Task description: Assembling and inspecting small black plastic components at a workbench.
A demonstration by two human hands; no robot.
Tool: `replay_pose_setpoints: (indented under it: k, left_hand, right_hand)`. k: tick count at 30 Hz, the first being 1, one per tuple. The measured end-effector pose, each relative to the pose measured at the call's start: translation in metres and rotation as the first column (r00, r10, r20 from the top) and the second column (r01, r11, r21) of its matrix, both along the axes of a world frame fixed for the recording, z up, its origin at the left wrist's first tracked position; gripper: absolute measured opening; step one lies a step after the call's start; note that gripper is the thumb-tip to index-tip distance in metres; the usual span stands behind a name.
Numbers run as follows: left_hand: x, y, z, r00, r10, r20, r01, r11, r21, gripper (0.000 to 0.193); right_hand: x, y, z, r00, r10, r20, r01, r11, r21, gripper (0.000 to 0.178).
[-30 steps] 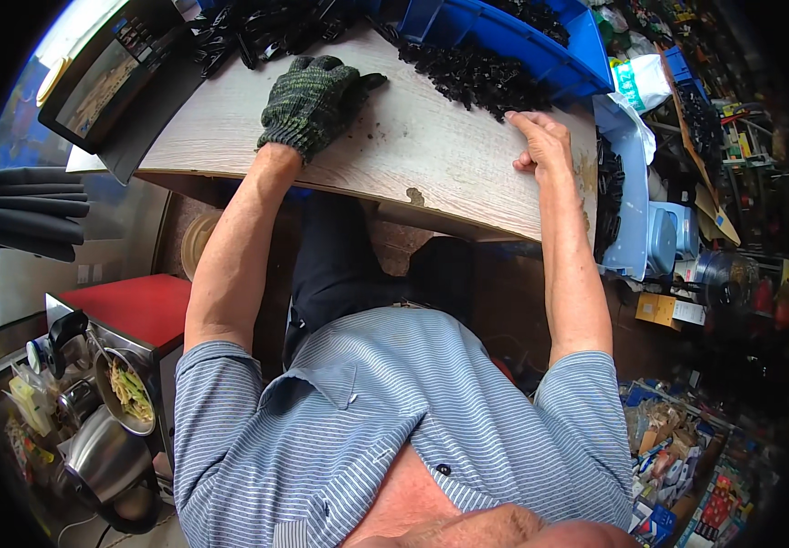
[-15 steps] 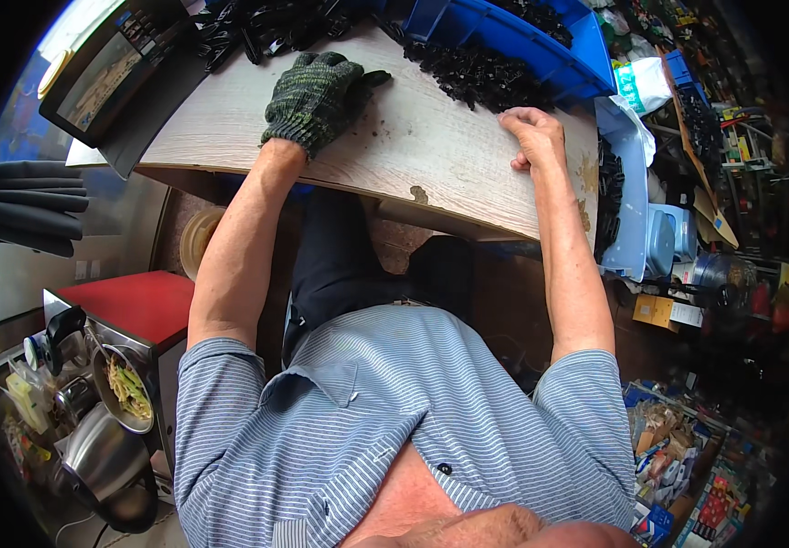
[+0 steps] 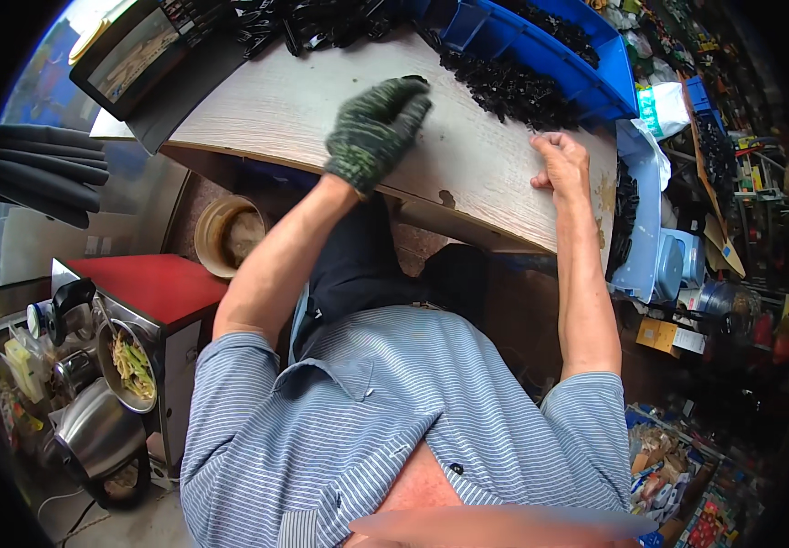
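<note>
pale table (image 3: 294, 100), black pieces (image 3: 513, 91) piled (blue bin (image 3: 606, 93) behind), right hand (image 3: 562, 164) near

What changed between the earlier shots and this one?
The gloved left hand moved rightward and back toward the person over the table; the view shifted slightly. No grasp or release is clear. The right hand stayed by the black pile, and the blue bin kept its place.

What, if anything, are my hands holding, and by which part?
Your left hand seems to hold a black piece, one end protruding, the gripped part hidden. Your right hand: I can't tell.
</note>
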State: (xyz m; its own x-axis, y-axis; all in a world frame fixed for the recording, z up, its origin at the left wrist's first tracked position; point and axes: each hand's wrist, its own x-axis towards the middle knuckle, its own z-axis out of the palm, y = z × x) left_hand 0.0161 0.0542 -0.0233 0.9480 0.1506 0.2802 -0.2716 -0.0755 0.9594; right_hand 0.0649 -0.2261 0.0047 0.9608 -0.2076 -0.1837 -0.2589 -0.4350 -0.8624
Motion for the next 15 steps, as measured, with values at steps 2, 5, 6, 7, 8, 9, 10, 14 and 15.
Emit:
replay_pose_setpoints:
  k: [2, 5, 6, 7, 8, 9, 10, 14, 15]
  left_hand:
    - [-0.010, -0.027, -0.004, 1.000, -0.019, -0.012, 0.020, 0.996, 0.087, 0.038]
    - [-0.006, -0.054, 0.012, 0.986, -0.061, -0.158, 0.113, 0.930, 0.349, 0.050]
    - [0.000, -0.060, 0.008, 0.989, -0.059, -0.134, 0.095, 0.955, 0.280, 0.048]
    - [0.008, -0.060, 0.004, 0.974, -0.146, -0.171, 0.187, 0.949, 0.254, 0.045]
    - [0.011, -0.060, 0.008, 0.948, -0.240, -0.207, 0.285, 0.933, 0.222, 0.042]
    - [0.013, -0.058, 0.011, 0.947, -0.243, -0.209, 0.288, 0.931, 0.222, 0.042]
    - [0.016, -0.055, 0.014, 0.888, -0.322, -0.327, 0.375, 0.920, 0.111, 0.039]
    - [0.010, -0.048, 0.013, 0.789, -0.485, -0.377, 0.387, 0.869, -0.307, 0.030]
    - [0.005, -0.048, 0.011, 0.806, -0.478, -0.349, 0.335, 0.855, -0.397, 0.028]
  right_hand:
    - [-0.011, 0.004, -0.002, 0.994, 0.106, 0.040, -0.112, 0.980, 0.167, 0.020]
    - [-0.030, 0.017, 0.000, 0.974, 0.223, 0.037, -0.225, 0.942, 0.250, 0.023]
    - [-0.032, 0.022, 0.000, 0.953, 0.301, 0.029, -0.296, 0.913, 0.281, 0.024]
    - [-0.032, 0.024, -0.006, 0.927, 0.365, 0.083, -0.373, 0.881, 0.292, 0.024]
    - [-0.034, 0.027, -0.007, 0.928, 0.362, 0.082, -0.370, 0.882, 0.293, 0.024]
    - [-0.036, 0.029, -0.008, 0.925, 0.369, 0.095, -0.379, 0.871, 0.312, 0.022]
    - [-0.039, 0.031, -0.008, 0.921, 0.375, 0.107, -0.388, 0.860, 0.331, 0.020]
    - [-0.042, 0.036, -0.007, 0.922, 0.366, 0.128, -0.384, 0.817, 0.431, 0.021]
    - [-0.044, 0.038, -0.007, 0.923, 0.364, 0.126, -0.381, 0.817, 0.432, 0.021]
